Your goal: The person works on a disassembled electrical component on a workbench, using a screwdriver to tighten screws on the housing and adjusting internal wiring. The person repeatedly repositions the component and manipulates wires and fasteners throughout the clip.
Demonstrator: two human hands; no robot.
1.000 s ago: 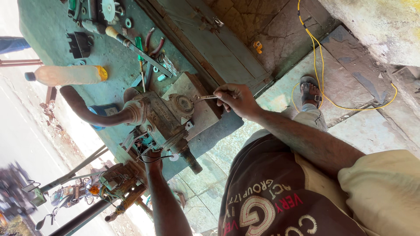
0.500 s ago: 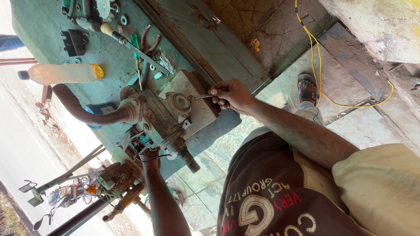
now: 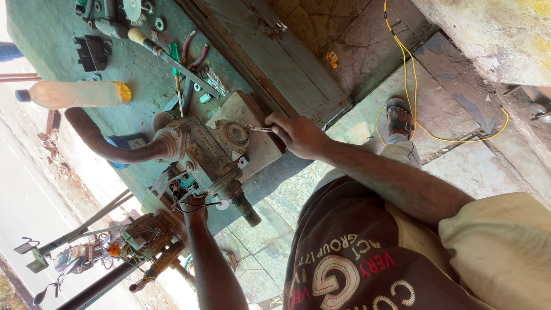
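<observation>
Wrench [image 3: 257, 128] pinched in right hand [image 3: 298, 135] against pump [image 3: 209, 150]; left hand [image 3: 195, 204] grips pump's underside.

Bench is crowding up: pump assembly [image 3: 209, 150] is taking the near edge; curved hose [image 3: 103, 142] is blocking its far side; bottle [image 3: 72, 94], screwdriver [image 3: 172, 60] and pliers [image 3: 192, 54] are cluttering the space beyond; bare green top [image 3: 46, 34] is staying passable between bottle and black part [image 3: 92, 53].
</observation>
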